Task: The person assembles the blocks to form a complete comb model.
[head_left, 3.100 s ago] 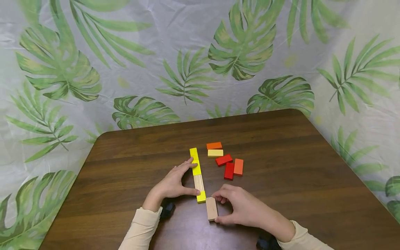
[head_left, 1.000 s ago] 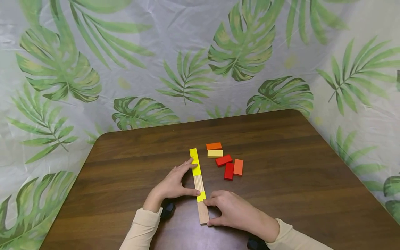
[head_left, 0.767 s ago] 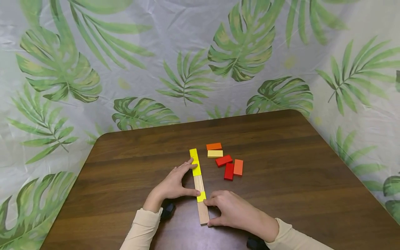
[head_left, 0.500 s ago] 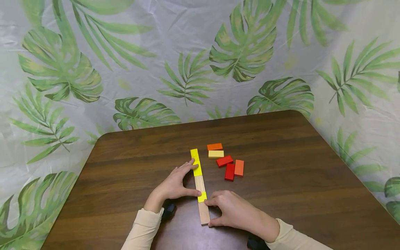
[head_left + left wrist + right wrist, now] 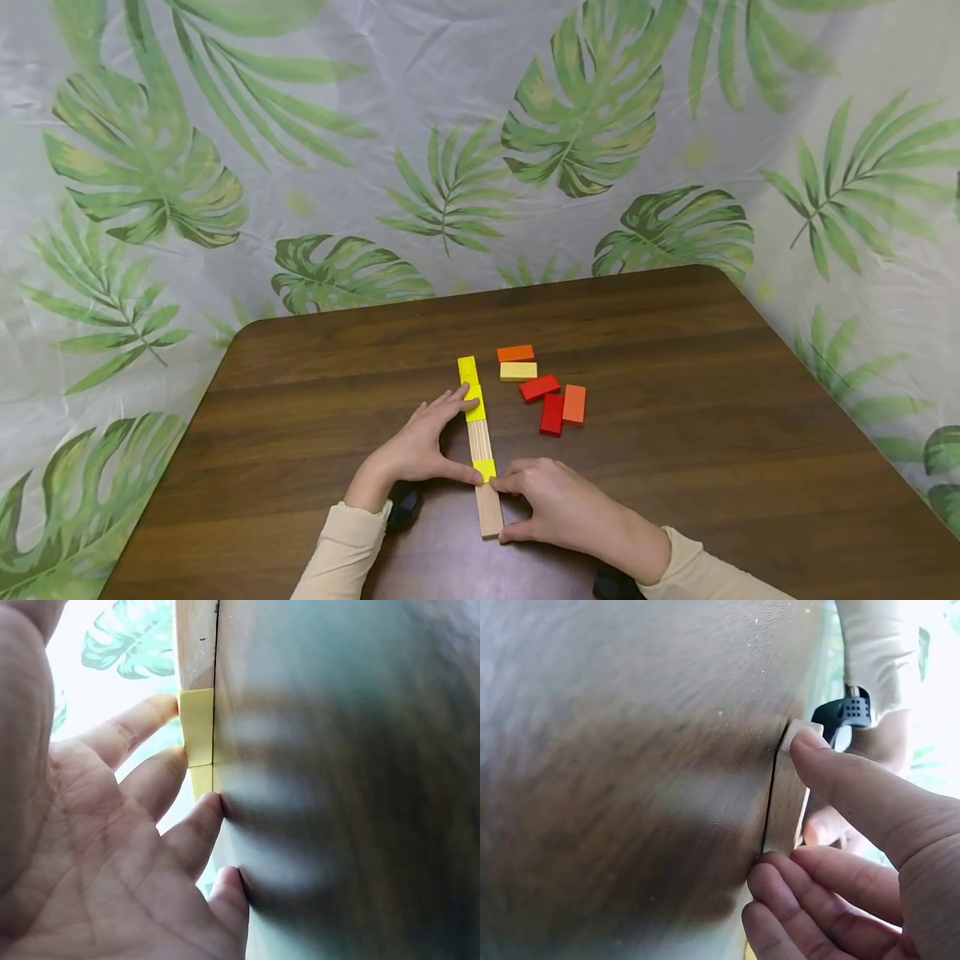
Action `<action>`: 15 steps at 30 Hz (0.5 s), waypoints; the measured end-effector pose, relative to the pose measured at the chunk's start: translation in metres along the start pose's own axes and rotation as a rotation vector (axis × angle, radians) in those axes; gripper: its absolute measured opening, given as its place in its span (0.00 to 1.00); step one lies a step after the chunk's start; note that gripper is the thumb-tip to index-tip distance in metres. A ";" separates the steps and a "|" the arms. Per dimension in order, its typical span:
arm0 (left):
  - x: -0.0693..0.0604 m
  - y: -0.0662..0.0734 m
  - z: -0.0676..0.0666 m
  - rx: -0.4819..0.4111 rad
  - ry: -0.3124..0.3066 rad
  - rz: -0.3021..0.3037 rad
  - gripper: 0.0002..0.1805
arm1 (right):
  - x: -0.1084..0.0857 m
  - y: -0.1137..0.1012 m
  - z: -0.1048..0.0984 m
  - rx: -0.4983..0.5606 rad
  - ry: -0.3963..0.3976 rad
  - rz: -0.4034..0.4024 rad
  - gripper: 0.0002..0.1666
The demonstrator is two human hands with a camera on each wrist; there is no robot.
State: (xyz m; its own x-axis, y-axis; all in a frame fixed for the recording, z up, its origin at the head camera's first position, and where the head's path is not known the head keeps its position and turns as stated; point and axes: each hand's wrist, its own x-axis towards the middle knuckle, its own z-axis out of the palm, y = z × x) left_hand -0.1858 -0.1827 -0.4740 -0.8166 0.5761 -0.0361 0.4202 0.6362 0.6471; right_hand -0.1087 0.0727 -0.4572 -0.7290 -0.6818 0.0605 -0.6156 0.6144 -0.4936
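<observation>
A straight row of small blocks lies on the table in the head view: yellow ones (image 5: 476, 411) at the far part, a striped plain-wood stretch (image 5: 478, 440), a short yellow one (image 5: 484, 470), then a plain wooden block (image 5: 489, 511) at the near end. My left hand (image 5: 416, 444) spreads along the row's left side, fingertips on the far yellow part and thumb by the short yellow one. In the left wrist view its fingers touch the yellow side (image 5: 197, 727). My right hand (image 5: 566, 504) pinches the wooden block (image 5: 786, 799) end to end between thumb and fingers.
Right of the row lie loose blocks: an orange one (image 5: 515, 353), a pale yellow one (image 5: 518, 372), two red ones (image 5: 539, 387) and a coral one (image 5: 574, 404). The brown table (image 5: 675, 358) meets a leaf-patterned cloth (image 5: 450, 167) at its back edge.
Since the oldest frame, my right hand has shifted the wooden block left, into line with the row's near end. Lately my left thumb has slid slightly toward me; the loose blocks stay put.
</observation>
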 end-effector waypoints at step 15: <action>-0.001 0.005 0.003 0.050 -0.041 -0.059 0.67 | 0.000 0.001 0.001 -0.006 -0.008 -0.002 0.32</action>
State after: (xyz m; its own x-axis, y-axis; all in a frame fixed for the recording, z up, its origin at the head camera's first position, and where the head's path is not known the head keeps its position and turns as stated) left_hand -0.1819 -0.1787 -0.4727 -0.8238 0.5571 -0.1048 0.3923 0.6937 0.6041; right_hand -0.1087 0.0727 -0.4585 -0.7251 -0.6865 0.0543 -0.6191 0.6152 -0.4881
